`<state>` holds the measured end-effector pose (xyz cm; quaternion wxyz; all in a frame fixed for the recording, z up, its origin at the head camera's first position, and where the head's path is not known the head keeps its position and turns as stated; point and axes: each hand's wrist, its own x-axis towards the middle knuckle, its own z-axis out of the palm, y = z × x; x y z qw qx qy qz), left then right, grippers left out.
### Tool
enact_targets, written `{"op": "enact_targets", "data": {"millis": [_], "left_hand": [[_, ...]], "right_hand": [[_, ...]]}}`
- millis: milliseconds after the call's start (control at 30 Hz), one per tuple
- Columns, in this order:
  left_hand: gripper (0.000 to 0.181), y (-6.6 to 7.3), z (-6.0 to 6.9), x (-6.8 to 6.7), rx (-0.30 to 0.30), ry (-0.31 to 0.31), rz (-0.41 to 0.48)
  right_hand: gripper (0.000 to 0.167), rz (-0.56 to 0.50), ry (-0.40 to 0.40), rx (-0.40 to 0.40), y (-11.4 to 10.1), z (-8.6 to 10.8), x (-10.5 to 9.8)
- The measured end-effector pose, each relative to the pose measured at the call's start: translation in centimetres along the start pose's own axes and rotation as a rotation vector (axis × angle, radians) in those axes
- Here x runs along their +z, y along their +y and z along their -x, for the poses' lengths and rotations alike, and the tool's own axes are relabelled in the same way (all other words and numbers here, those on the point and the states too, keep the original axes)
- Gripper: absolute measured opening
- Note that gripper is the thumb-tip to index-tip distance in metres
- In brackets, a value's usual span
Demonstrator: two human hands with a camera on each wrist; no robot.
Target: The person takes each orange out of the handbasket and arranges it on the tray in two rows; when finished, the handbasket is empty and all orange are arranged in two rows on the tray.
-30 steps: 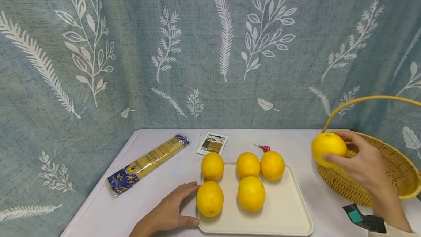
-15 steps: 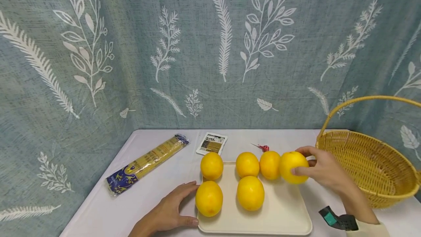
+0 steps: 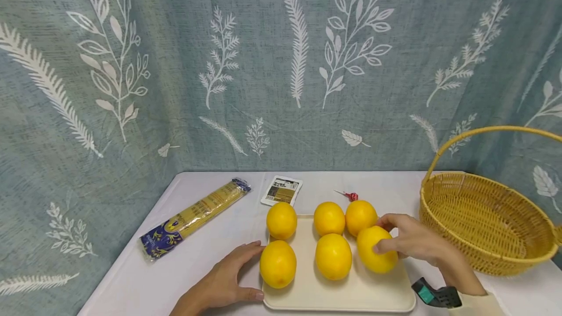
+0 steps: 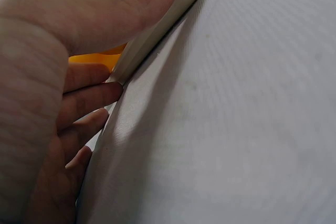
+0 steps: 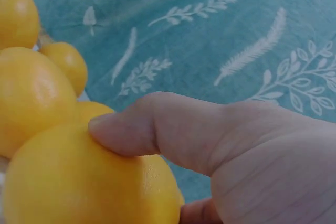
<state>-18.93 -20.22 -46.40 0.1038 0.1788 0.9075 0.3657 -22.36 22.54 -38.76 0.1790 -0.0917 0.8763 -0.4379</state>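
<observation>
My right hand (image 3: 410, 239) holds an orange (image 3: 371, 252) over the right part of the cream tray (image 3: 342, 299), thumb across its near side and fingers behind it. In the right wrist view the thumb presses on this orange (image 5: 89, 182); most of the fingers are hidden. Whether it rests on the tray I cannot tell. Several other oranges sit on the tray, among them one in the middle (image 3: 333, 256) and one at the left (image 3: 278, 264). At the tray's left edge lies my left hand (image 3: 224, 279), fingers loosely extended; its thumb (image 4: 121, 17) touches the rim.
A wicker basket (image 3: 478, 218) with a tall handle stands at the right. Behind the tray lie a white packet (image 3: 282, 190) and a small red-handled item (image 3: 352, 196). A long pack of noodles (image 3: 195, 218) lies at the left. A leaf-patterned curtain (image 3: 263, 62) hangs behind.
My right hand has carried the orange from the basket's rim leftward over the tray, then down and nearer to me. The left hand has stayed at the tray's edge.
</observation>
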Motion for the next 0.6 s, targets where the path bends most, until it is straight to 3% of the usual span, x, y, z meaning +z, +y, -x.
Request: {"op": "enact_targets", "data": {"millis": [267, 600], "left_hand": [[0.096, -0.07, 0.16, 0.02, -0.023, -0.006, 0.004], [0.093, -0.20, -0.36, 0.18, 0.000, -0.003, 0.015]], "right_hand": [[0.045, 0.013, -0.047, 0.083, 0.09, -0.67, 0.94], [0.063, 0.029, -0.058, 0.153, 0.41, -0.39, 0.07]]}}
